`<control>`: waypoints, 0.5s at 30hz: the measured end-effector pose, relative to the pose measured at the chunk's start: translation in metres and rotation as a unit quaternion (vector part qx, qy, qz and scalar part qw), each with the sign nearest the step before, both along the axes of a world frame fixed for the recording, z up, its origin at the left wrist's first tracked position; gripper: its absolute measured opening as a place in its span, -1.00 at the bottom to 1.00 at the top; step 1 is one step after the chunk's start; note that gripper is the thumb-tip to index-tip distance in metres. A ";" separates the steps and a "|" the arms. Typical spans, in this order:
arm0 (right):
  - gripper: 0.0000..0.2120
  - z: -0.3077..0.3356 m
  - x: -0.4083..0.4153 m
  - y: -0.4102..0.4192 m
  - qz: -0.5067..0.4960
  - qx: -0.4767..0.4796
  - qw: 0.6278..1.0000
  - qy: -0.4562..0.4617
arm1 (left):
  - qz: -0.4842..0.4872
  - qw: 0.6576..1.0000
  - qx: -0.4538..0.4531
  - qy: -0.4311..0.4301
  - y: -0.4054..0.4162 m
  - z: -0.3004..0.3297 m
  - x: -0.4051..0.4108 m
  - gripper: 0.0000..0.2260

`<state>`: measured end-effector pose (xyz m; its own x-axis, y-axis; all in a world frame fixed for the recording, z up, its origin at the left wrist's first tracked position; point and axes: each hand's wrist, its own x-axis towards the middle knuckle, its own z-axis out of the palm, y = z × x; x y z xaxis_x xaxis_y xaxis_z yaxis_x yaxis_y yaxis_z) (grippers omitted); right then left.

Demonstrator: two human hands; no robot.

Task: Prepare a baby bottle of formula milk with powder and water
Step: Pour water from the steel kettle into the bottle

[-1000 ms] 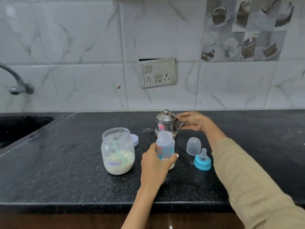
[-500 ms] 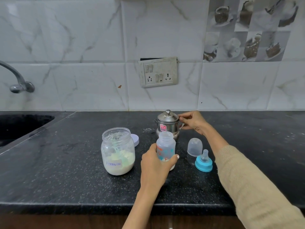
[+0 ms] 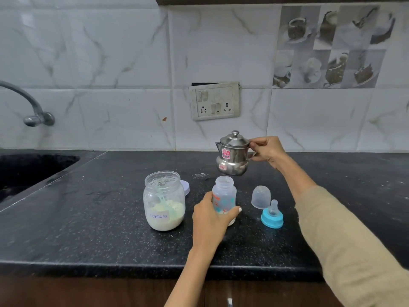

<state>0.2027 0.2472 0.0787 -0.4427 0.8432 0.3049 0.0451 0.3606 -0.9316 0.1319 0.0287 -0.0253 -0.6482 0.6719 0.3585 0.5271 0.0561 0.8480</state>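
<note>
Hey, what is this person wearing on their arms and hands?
The right arm wears a loose beige knit sleeve that ends short of the wrist. The left forearm is bare. The left hand has a pale-painted thumbnail. No rings, watch or gloves show on either hand.

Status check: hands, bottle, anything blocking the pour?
Left hand grips open bottle on counter. Right hand holds steel kettle lifted behind bottle, lid on. Nothing between spout and bottle mouth.
</note>
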 end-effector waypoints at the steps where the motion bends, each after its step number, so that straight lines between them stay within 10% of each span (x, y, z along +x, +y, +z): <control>1: -0.78 0.007 0.004 -0.004 0.001 0.006 1.000 0.000 | 0.000 1.000 -0.002 -0.002 0.000 0.000 -0.001 -0.49; 15: -0.78 0.040 0.076 -0.089 -0.008 0.036 0.997 -0.064 | 0.006 0.999 -0.049 -0.008 -0.012 0.012 0.004 -0.43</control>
